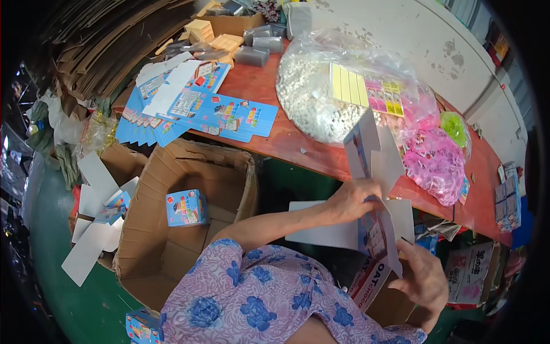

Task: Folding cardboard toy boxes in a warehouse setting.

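Blue-and-white card blank (375, 238), part-folded, in front of red worktop's (258, 86) near edge. Left hand (355, 199) closed, pinching it. Right hand (423, 278) half open at its right edge, contact unclear. Brown carton (152, 229) at left, open-topped, roomy around one blue box (186, 208).

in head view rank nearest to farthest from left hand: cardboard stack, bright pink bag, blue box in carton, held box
1. Held box, in left hand
2. Bright pink bag, ahead, right
3. Blue box, left, inside carton
4. Cardboard stack, far upper left
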Action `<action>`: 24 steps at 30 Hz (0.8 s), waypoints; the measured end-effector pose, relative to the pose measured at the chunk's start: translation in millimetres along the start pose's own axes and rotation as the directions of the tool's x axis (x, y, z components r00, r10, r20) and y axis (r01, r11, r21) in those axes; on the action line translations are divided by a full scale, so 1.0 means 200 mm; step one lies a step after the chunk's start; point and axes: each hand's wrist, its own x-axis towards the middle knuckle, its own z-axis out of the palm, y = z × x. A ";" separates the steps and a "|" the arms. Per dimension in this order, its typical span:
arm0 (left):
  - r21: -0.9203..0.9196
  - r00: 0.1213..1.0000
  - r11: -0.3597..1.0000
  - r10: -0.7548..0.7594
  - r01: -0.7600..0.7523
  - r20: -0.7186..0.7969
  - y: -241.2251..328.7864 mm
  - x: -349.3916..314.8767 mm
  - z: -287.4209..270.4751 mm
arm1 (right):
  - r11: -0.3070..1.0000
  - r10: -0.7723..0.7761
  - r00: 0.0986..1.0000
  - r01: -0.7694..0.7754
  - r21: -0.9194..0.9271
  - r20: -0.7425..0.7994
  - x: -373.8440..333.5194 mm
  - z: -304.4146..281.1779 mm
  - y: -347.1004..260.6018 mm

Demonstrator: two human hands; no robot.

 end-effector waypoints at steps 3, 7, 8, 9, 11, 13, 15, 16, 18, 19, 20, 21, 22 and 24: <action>-0.072 0.998 0.996 0.055 -0.056 -0.025 -0.01 0.04 -0.02 | 0.804 -0.056 0.992 -0.024 0.594 0.117 0.01 -0.11 0.14; -0.097 0.994 0.992 0.072 -0.080 -0.083 -0.05 0.01 -0.09 | 0.884 0.044 0.994 0.009 0.467 -0.103 0.09 -0.13 0.20; -0.076 0.997 0.995 0.055 -0.060 -0.059 -0.06 -0.02 -0.12 | 0.955 -0.165 0.982 0.183 0.232 -0.097 0.13 -0.15 0.18; -0.057 0.996 0.996 0.071 -0.074 -0.054 -0.10 -0.07 -0.13 | 0.977 -0.157 0.983 0.169 0.132 -0.098 0.14 -0.09 0.16; -0.055 0.997 0.995 0.077 -0.078 -0.022 -0.11 -0.17 -0.16 | 0.982 -0.183 0.982 0.186 0.045 -0.055 0.15 0.02 0.11; 0.018 0.972 0.982 -0.187 0.186 0.143 -0.07 -0.24 -0.21 | 0.938 -0.288 0.955 0.267 0.220 0.067 0.15 0.12 0.09; -0.037 0.976 0.982 -0.177 0.183 0.125 -0.12 -0.30 -0.21 | 0.902 -0.298 0.954 0.267 0.340 0.039 0.16 0.18 0.07; -0.077 0.985 0.985 -0.150 0.157 0.091 -0.13 -0.32 -0.21 | 0.902 -0.301 0.953 0.291 0.320 -0.019 0.15 0.21 0.08; -0.105 0.971 0.970 -0.208 0.220 0.118 -0.11 -0.35 -0.23 | 0.839 -0.341 0.936 0.345 0.421 -0.088 0.16 0.29 0.08; 0.021 0.975 0.990 -0.140 0.139 0.172 -0.08 -0.33 -0.24 | 0.772 -0.361 0.918 0.394 0.499 -0.166 0.18 0.32 0.07; 0.143 0.968 0.989 -0.079 0.046 0.237 -0.05 -0.30 -0.25 | 0.723 -0.420 0.859 0.512 0.464 -0.293 0.20 0.37 0.02; 0.140 0.948 0.986 -0.124 0.086 0.293 -0.02 -0.29 -0.25 | 0.682 -0.441 0.832 0.554 0.476 -0.337 0.23 0.38 -0.04; 0.143 0.948 0.986 -0.126 0.087 0.294 0.01 -0.29 -0.25 | 0.636 -0.464 0.799 0.601 0.483 -0.382 0.25 0.38 -0.08; 0.127 0.924 0.986 -0.145 0.107 0.353 0.04 -0.29 -0.26 | 0.702 -0.399 0.857 0.515 0.492 -0.327 0.27 0.38 -0.07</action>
